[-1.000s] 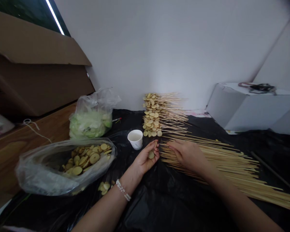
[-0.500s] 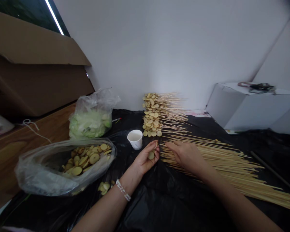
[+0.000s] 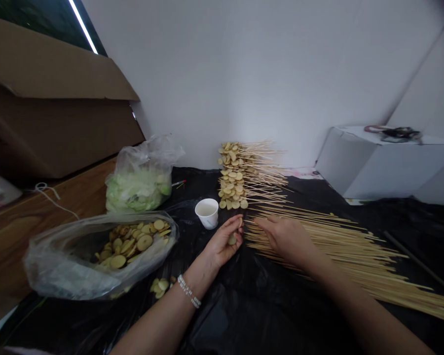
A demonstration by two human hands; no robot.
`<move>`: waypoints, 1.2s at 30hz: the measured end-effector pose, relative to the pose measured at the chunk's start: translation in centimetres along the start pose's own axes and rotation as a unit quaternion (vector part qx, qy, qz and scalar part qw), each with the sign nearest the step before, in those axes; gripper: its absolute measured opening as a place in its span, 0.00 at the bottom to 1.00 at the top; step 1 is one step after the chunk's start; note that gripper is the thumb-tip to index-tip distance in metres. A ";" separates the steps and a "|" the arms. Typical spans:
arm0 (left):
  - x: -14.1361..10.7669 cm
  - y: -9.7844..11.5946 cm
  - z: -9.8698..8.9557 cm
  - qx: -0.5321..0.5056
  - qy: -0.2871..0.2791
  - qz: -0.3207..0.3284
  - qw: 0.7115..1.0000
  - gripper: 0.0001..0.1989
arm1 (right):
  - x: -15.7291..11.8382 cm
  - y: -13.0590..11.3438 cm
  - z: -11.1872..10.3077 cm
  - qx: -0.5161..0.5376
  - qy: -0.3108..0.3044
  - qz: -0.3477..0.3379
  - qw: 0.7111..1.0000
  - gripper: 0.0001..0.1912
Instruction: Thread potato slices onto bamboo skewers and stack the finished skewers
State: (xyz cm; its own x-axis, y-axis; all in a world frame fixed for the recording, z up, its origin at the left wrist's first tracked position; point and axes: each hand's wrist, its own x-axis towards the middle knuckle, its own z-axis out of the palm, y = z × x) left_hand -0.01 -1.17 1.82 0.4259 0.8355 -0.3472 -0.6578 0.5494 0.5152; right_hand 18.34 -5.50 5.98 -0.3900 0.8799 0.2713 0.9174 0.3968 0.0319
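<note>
My left hand [image 3: 225, 241], with a beaded bracelet at the wrist, is closed around potato slices [image 3: 232, 239]. One slice is pinched between thumb and forefinger, and another shows in the palm. Just to the right, my right hand [image 3: 284, 239] lies over a wide spread of bamboo skewers [image 3: 340, 251]. Its fingers are pinched on a skewer near the left ends of the spread; the lower fingers are partly hidden. Beyond both hands, a stack of skewered potato slices [image 3: 232, 177] lies with the sticks pointing right.
An open plastic bag [image 3: 70, 276] of potato slices lies at left, with several loose slices [image 3: 161, 287] beside it. A white paper cup [image 3: 206, 214] stands near my left hand. Behind are a bag of pale green vegetables [image 3: 138, 190], a cardboard box [image 3: 59, 128] and a white box [image 3: 395, 165].
My left fingers have curled slightly, covering more of the slice in the palm. My right hand has barely shifted.
</note>
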 end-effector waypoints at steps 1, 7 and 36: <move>-0.1 0.0 0.0 0.001 -0.004 -0.002 1.000 0.14 | 0.0 0.0 0.1 0.001 0.003 0.002 1.000 0.14; -0.2 0.0 0.0 0.016 -0.004 0.003 1.000 0.15 | 0.0 0.1 0.1 -0.003 -0.002 -0.009 1.000 0.13; 0.3 -0.8 -0.2 0.172 0.080 0.113 0.975 0.17 | -0.1 -0.6 0.7 -0.024 -0.046 -0.021 0.998 0.10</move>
State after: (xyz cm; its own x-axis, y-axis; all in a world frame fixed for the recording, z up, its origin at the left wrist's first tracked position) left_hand 0.50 -1.42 1.09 0.1734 0.9389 -0.2974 -0.4645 0.3443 0.8159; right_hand 17.75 -5.64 5.26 -0.4324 0.8835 0.1801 0.9017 0.4234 0.0879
